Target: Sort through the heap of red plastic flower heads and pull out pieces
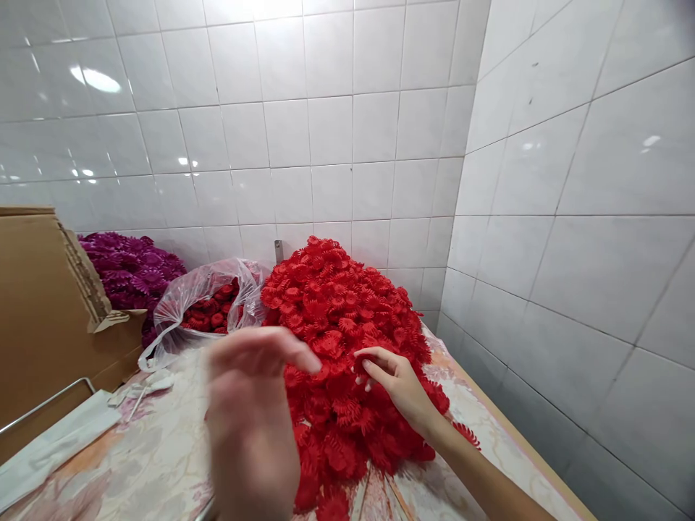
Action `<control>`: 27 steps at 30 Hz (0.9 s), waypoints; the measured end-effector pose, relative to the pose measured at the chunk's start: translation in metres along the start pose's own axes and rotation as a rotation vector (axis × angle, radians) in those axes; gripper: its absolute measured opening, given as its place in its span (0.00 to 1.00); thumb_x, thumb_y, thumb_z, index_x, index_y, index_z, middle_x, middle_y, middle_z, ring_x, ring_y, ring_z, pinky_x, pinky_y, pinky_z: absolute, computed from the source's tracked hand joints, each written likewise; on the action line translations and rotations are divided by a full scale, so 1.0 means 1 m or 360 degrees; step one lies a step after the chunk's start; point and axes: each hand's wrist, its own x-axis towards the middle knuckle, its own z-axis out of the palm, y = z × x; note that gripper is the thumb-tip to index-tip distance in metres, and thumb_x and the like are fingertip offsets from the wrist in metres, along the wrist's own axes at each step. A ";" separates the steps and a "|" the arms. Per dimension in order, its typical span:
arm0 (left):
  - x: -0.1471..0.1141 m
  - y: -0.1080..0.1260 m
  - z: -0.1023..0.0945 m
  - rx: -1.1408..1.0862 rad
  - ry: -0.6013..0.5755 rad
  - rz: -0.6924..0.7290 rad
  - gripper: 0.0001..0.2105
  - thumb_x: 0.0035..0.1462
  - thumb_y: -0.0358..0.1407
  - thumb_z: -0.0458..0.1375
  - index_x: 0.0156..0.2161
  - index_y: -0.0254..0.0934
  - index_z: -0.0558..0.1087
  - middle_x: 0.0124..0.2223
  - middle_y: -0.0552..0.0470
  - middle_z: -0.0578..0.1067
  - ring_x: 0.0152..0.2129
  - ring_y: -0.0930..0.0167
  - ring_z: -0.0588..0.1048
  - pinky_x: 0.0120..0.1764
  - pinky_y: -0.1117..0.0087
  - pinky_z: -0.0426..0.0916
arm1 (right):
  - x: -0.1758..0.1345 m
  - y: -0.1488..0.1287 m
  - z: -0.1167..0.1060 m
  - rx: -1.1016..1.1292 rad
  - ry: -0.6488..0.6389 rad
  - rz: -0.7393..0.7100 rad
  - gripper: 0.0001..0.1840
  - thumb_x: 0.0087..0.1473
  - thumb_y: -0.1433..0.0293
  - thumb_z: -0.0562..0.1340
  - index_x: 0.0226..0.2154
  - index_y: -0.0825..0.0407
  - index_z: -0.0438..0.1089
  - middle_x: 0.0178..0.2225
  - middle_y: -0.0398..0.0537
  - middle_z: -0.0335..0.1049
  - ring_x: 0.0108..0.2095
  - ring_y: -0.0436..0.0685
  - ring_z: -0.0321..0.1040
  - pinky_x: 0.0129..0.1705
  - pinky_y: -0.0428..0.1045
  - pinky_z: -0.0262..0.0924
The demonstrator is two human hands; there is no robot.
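We see white glazed wall tiles rising behind and to the right of the red heap of flower heads, which we take as our landmark. Under it spreads a floral tablecloth. The heap itself slopes forward toward us. Far to its left a cardboard box stands, partly hiding a purple heap of flower heads. Between that and the red heap sits a clear plastic bag, open and holding dark red flower heads.

Our left hand, blurred, is before the red heap's left flank and blocks our view of its lower edge; we cannot tell whether it is open or gripping anything. Our right hand is over the heap's front, thumb and fingers pinched on a small red flower head.

A white sheet lies well left of the heap, by a bent metal rod. Pale strips poke out from the heap's near foot, a metal bracket stands behind its left shoulder, and one loose red flower head rests just beside its right edge
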 end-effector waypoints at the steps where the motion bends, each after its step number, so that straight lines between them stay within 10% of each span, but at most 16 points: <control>1: 0.014 -0.008 0.010 0.0181 -0.0145 -0.0057 0.09 0.56 0.39 0.52 0.38 0.38 0.70 0.35 0.53 0.73 0.31 0.72 0.71 0.35 0.70 0.67 | 0.000 0.000 0.001 0.0020 -0.0008 0.0009 0.10 0.48 0.64 0.58 0.32 0.53 0.69 0.28 0.42 0.68 0.24 0.50 0.64 0.30 0.48 0.61; 7: 0.031 -0.077 0.018 0.1032 -0.0984 -0.0149 0.05 0.48 0.34 0.59 0.33 0.37 0.69 0.33 0.54 0.74 0.31 0.71 0.72 0.36 0.71 0.66 | -0.002 0.004 0.005 0.0079 0.0033 -0.0010 0.11 0.44 0.62 0.62 0.26 0.54 0.70 0.24 0.43 0.69 0.26 0.52 0.65 0.30 0.47 0.61; 14: 0.011 -0.096 0.008 0.1083 -0.0854 0.0247 0.03 0.50 0.29 0.56 0.28 0.38 0.71 0.31 0.53 0.72 0.29 0.72 0.71 0.33 0.74 0.67 | -0.004 0.005 0.007 0.0194 0.0086 0.0087 0.17 0.41 0.57 0.64 0.21 0.54 0.67 0.21 0.41 0.66 0.22 0.51 0.65 0.28 0.47 0.61; 27: 0.010 -0.089 0.004 0.0899 -0.0944 0.0101 0.05 0.52 0.33 0.56 0.31 0.38 0.74 0.31 0.51 0.76 0.28 0.72 0.73 0.32 0.74 0.69 | -0.007 0.002 0.003 0.0171 -0.0007 0.0088 0.20 0.40 0.54 0.65 0.19 0.54 0.64 0.19 0.40 0.64 0.22 0.48 0.61 0.27 0.45 0.57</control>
